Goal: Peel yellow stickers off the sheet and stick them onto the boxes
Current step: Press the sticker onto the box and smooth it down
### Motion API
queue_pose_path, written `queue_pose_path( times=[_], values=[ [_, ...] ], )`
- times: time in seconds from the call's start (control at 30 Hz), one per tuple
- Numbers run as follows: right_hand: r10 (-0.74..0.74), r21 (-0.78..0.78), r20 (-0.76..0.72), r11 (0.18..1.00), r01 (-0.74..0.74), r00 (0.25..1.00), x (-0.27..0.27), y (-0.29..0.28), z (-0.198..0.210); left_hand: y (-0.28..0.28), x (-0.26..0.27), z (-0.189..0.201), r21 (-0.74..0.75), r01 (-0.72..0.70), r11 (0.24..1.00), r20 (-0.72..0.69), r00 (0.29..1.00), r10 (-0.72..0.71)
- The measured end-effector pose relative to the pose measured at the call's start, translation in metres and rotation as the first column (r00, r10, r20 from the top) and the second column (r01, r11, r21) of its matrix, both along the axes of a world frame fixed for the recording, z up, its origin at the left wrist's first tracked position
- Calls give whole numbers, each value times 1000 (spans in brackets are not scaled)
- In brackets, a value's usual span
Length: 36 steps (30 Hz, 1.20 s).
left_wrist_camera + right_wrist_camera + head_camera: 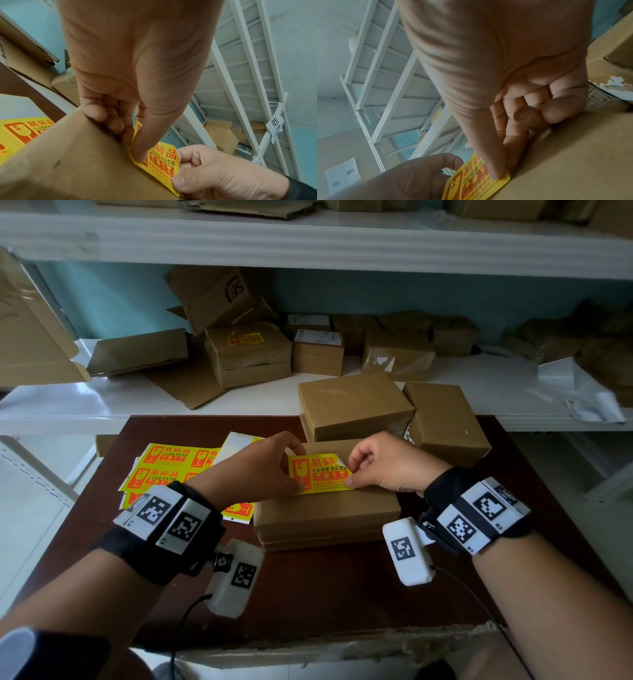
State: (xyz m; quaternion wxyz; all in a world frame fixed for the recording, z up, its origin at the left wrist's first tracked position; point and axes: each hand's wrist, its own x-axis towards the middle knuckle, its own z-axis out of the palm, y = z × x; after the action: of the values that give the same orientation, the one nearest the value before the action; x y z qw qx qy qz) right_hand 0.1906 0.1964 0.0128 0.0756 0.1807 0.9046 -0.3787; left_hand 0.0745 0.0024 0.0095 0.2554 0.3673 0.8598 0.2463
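The sticker [320, 474] lies with its long axis left to right across the box [329, 508] top, near edge touching down. My left hand [255, 470] pinches its left end, my right hand [387, 463] its right.

Stacked boxes [356, 402] block behind — bare table [325, 587] free in front

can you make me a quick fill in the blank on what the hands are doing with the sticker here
Both hands hold one ____ sticker.
The left hand and right hand hold it over a cardboard ____.
More stickers on the sheet lie to the person's ____.

Missing words: yellow; box; left
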Motion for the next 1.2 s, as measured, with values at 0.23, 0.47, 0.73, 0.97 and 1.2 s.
queue_pose_path(
  times=[0.23,0.47,0.73,0.97,1.2],
  values=[
    [2,-7,-4,1000,-2,1000,-1,1,-3,2,-2,-2,-8,-1,1000,-1,1000,1],
    [1,14,-17,1000,-1,1000,-2,-2,-6,2,-1,-3,-8,0,1000,-26,1000,-1],
    [0,63,-28,998,2,1000,-3,-3,-8,3,-1,-4,-16,-3,1000,-56,998,2],
    [-15,79,-15,997,16,1000,-4,-3,-9,4,-2,-5,-27,-12,1000,-84,996,9],
    [-29,87,-3,996,29,1000,-5,-4,-9,4,0,-2,-75,-4,997,-102,995,-4]
  ],
)
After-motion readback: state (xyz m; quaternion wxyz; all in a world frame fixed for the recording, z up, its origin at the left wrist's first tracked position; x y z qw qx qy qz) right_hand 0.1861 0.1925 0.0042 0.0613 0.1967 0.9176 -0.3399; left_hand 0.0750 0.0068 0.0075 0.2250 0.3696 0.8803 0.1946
